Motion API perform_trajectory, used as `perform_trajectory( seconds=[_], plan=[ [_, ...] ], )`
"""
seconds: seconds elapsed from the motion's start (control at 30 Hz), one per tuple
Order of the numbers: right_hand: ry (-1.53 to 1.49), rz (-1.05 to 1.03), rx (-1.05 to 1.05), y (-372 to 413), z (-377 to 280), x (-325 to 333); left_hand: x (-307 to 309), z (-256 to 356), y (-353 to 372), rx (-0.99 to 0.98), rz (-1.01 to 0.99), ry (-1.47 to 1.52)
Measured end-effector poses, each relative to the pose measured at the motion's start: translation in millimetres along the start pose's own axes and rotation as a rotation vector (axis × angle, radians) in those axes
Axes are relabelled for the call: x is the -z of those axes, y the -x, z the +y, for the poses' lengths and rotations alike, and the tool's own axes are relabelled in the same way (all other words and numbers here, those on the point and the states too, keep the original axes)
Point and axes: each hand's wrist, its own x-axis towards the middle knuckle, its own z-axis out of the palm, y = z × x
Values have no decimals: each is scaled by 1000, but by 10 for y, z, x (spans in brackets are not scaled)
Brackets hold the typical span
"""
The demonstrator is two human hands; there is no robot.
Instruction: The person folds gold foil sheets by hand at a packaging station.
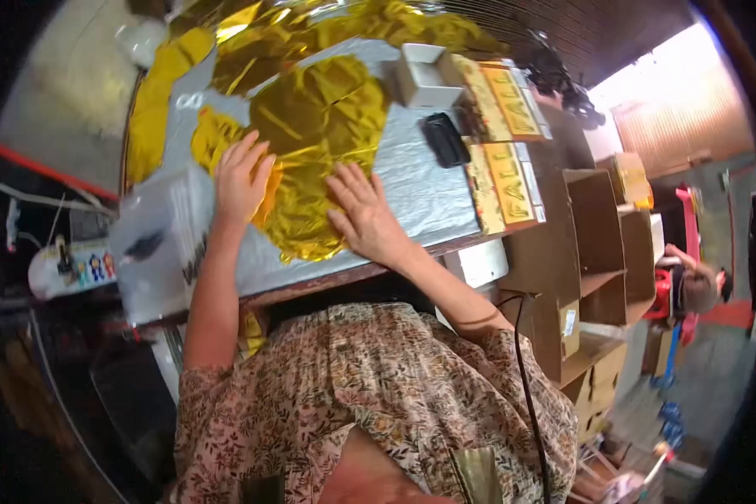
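Observation:
A crinkled gold foil piece (323, 126), shaped like a flat foil balloon, lies on the silver-covered table (424, 197) before me. My left hand (240, 183) rests at its left edge, fingers stretched out, beside a bit of orange-gold foil. Flat on the lower right part of the foil is my right hand (368, 217), its fingers spread. Neither hand grips anything that I can see. A smaller gold foil piece (214, 139) lies just beyond my left fingers.
Shiny gold foil (412, 29) is heaped along the far side. To the right are a white open box (428, 77), a black tray-like object (445, 140) and yellow "FALL" packs (508, 183). A clear plastic bin (164, 244) stands left. Cardboard shelves (601, 244) and another person (695, 286) are farther right.

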Motion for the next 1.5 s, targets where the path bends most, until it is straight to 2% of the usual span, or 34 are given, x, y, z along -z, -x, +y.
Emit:
perform_trajectory(
  seconds=[0.07, 0.2, 0.33, 0.4, 0.5, 0.67, 0.73, 0.83, 0.87, 1.07, 1.2, 1.27, 1.3, 1.37, 1.5],
  plan=[
    [-68, 57, 10, 0, -18, 171, 4, 213, -131, -43, 22, 5],
    [-231, 195, -62, 64, 116, 741, -94, 1115, -678, -232, -49, 248],
    [-288, 443, -152, 156, 541, 1590, -522, 1642, -1343, -440, -98, 390],
    [-292, 594, -257, 278, 806, 1968, -838, 1770, -1813, -473, -111, 383],
    [-505, 692, -444, 442, 972, 2431, -1301, 1972, -2524, -430, -199, 277],
    [-500, 687, -449, 736, 1443, 2981, -2232, 1965, -3392, -351, -330, 122],
    [-437, 725, -484, 800, 1550, 3138, -2539, 1974, -3595, -391, -405, -116],
    [-407, 748, -492, 823, 1593, 3320, -2704, 2160, -3681, -325, -484, -53],
    [-412, 763, -495, 829, 1613, 3350, -2735, 2261, -3715, -218, -584, -29],
    [-448, 755, -571, 819, 1915, 3306, -3422, 2162, -3777, -124, -626, 159],
    [-497, 705, -587, 636, 2047, 3182, -3395, 2089, -3805, -136, -652, 147],
    [-511, 670, -570, 468, 2082, 3156, -3404, 2066, -3770, -152, -496, 176],
    [-524, 636, -553, 375, 2104, 3152, -3375, 2057, -3790, -154, -500, 178],
    [-550, 625, -538, 183, 2150, 3169, -3251, 2032, -3873, 15, -479, 215],
    [-442, 566, -477, -331, 2326, 3195, -3138, 1799, -4009, 78, -375, 396]
  ],
)
